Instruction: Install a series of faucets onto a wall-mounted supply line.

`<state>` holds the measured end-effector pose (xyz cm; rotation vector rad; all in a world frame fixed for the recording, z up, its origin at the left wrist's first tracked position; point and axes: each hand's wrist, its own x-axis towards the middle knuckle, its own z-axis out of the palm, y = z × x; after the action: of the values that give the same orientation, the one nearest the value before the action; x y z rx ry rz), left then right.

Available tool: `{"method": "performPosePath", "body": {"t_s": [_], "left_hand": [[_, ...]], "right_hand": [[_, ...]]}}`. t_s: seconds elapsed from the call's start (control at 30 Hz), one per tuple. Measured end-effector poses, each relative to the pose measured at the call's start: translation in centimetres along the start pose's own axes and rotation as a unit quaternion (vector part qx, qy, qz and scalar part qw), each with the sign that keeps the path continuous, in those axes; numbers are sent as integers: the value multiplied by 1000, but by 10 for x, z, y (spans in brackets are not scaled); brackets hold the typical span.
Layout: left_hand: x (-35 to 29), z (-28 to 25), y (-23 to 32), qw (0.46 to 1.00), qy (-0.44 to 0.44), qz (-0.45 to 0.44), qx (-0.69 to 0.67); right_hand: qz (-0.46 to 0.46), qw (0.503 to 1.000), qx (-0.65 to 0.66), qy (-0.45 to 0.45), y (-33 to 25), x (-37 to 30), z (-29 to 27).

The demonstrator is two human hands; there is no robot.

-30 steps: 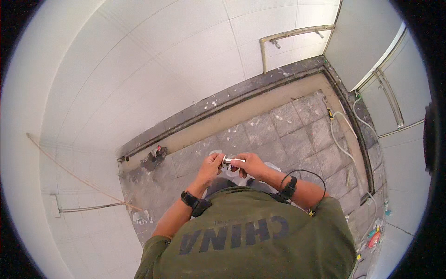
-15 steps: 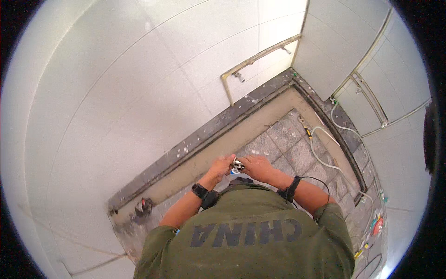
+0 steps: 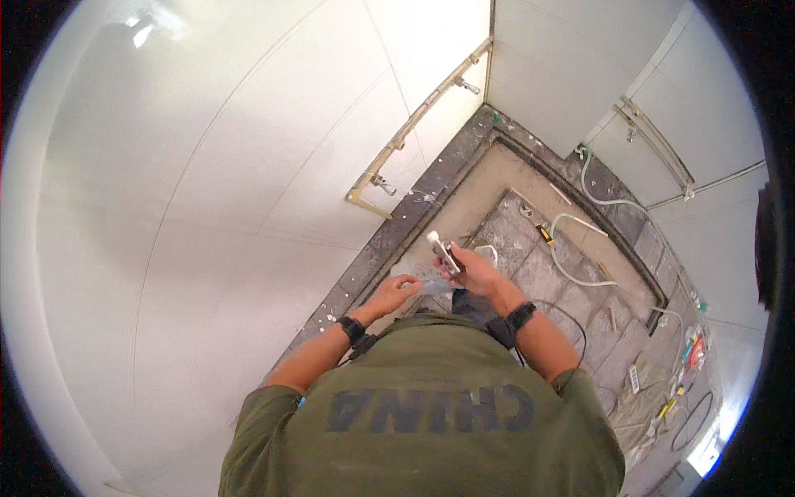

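Observation:
My right hand point(image 3: 474, 272) is closed around a small silver metal tap point(image 3: 448, 260) with a white tip pointing away from me. To its left, my left hand point(image 3: 392, 296) pinches the end of a clear plastic bag point(image 3: 436, 287), which stretches toward my right hand. Part of the bag is hidden behind the right fingers. Beyond my hands, similar taps stick out from the wall: a nearer tap point(image 3: 384, 185) and a farther tap point(image 3: 468, 86).
A pipe point(image 3: 422, 112) runs along the left wall above a dark stone ledge point(image 3: 451, 170). On the tiled floor lie an adjustable wrench point(image 3: 542, 232) with a yellow-black handle and a pale hose point(image 3: 563, 269). Tools and crumpled sheeting point(image 3: 654, 406) lie at right.
Both hands were together on the metal piece; now they are apart, the right one holding it and the left on clear plastic. The view has turned, with the wall pipe shifted left.

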<state>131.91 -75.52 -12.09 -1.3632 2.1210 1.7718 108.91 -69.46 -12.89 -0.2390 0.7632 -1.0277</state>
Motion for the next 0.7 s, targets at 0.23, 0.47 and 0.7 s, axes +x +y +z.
{"method": "performPosePath", "body": {"t_s": [0.23,0.47,0.7], "left_hand": [[86,-86,7,990,-111,-23,88],[148,-120,-42,982,-163,-32,86],[196,-143,-142,953,-159,112,231]], "right_hand": [[-10,996,86,-29,-89,118,-34],[7,989,136,63,-101,191,-85],[-8,906,-339,253,-98,286,-88]]}}
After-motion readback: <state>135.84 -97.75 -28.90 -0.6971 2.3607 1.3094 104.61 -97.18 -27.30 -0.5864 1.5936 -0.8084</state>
